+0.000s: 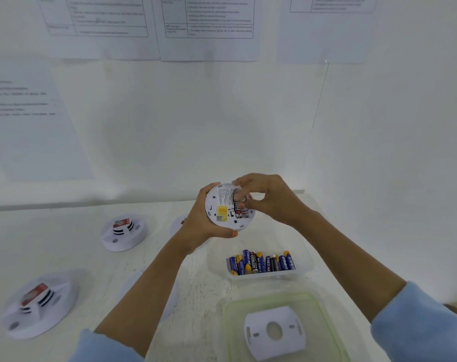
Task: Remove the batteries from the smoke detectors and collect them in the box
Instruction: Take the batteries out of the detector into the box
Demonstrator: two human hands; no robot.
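My left grip (198, 227) is curled round the rim of a white smoke detector (217, 202), holding it up above the middle of the worktop (78, 246) with its back turned toward me. My right grip (270, 198) comes over it from the right, thumb and fingertips pinching the upper end of a battery (242, 199) in the open compartment. Just left of that one, a black and red cell (236, 209) lies in its slot, and a yellow sticker (221, 212) sits beside the compartment.

A clear box (307, 265) stands on the worktop toward the right edge, nearer to me than my hands. A row of loose batteries (261, 263) lies in it, mostly blue and yellow. Just in front of the box, at the near edge, a pale green lid (235, 309) lies flat with a white mounting plate (274, 333) on it.

Toward the left edge a second detector (124, 232) rests face up. A third detector (39, 304) sits by the near left corner. Printed sheets (209, 27) hang on the wall behind the worktop.
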